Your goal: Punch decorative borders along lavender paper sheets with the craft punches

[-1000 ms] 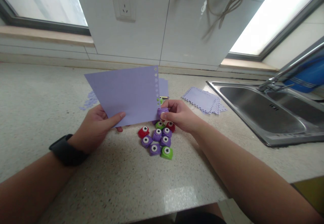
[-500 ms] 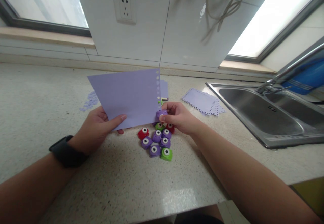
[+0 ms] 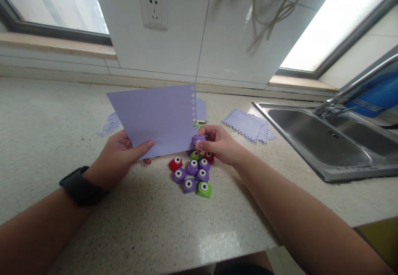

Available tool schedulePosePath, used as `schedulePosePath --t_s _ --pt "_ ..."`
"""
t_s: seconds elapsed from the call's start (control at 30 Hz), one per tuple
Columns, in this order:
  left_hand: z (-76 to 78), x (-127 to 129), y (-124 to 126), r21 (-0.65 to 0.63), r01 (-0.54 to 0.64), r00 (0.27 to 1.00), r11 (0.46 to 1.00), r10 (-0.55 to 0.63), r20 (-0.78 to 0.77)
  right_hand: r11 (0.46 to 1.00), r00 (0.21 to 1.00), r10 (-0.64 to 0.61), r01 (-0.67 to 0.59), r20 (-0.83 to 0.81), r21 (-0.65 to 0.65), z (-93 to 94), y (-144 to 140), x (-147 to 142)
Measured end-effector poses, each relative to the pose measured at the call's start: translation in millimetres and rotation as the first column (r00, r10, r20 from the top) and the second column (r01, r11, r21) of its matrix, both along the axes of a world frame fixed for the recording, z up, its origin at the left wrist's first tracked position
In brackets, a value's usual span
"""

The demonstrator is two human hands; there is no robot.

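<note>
On the speckled stone counter (image 3: 149, 229), the loose cluster of small red, green and purple plastic craft punches (image 3: 192, 167) with white round buttons lies just as it did a second ago. Around it, little differs: everything in view, hands included, sits slightly lower than in the earliest frame, and the hold of both hands is the same.

The left hand (image 3: 124, 153), with a black band-strapped watch (image 3: 83, 187) at the wrist, reaches in from the lower left. It grips the flat lilac paper sheet (image 3: 158, 121) near its bottom left corner, thumb laid across the upper face and fingers underneath. The sheet is tilted up above the counter, a row of punched holes down its right edge.

The right hand (image 3: 219, 143) comes from the right, pinching a purple plastic punch (image 3: 196, 138) between thumb and curled fingers at the lower part of that holed edge. Whether the button is pressed down cannot be told.

Farther back, small lilac paper scraps (image 3: 110, 124) lie to the left, and a fanned pile of hole-edged lilac sheets (image 3: 245, 124) rests near the stainless steel sink (image 3: 317, 142).
</note>
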State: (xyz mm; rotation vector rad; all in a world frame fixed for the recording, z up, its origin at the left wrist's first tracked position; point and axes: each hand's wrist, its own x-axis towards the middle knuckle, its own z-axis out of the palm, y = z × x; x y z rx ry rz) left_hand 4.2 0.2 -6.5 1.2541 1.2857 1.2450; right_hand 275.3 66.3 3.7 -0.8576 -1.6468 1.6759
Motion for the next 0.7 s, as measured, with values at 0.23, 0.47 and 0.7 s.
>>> schedulePosePath --t_s 0.23,0.47,0.7 --pt "-1.7 -0.8 -0.3 -0.009 0.001 1.000 1.000 -0.001 0.022 1.000 0.997 -0.012 0.011 -0.078 -0.006 -4.2 3.9 2.5" --pt "-4.4 -1.7 0.6 -0.007 -0.004 0.999 1.000 0.005 0.039 1.000 0.992 -0.009 0.007 -0.129 -0.014 -7.8 6.2 4.2" --pt "-3.4 -1.8 1.1 -0.004 -0.005 1.000 1.000 0.005 0.030 1.000 0.994 -0.010 0.009 -0.109 -0.007 -5.7 5.8 2.9"
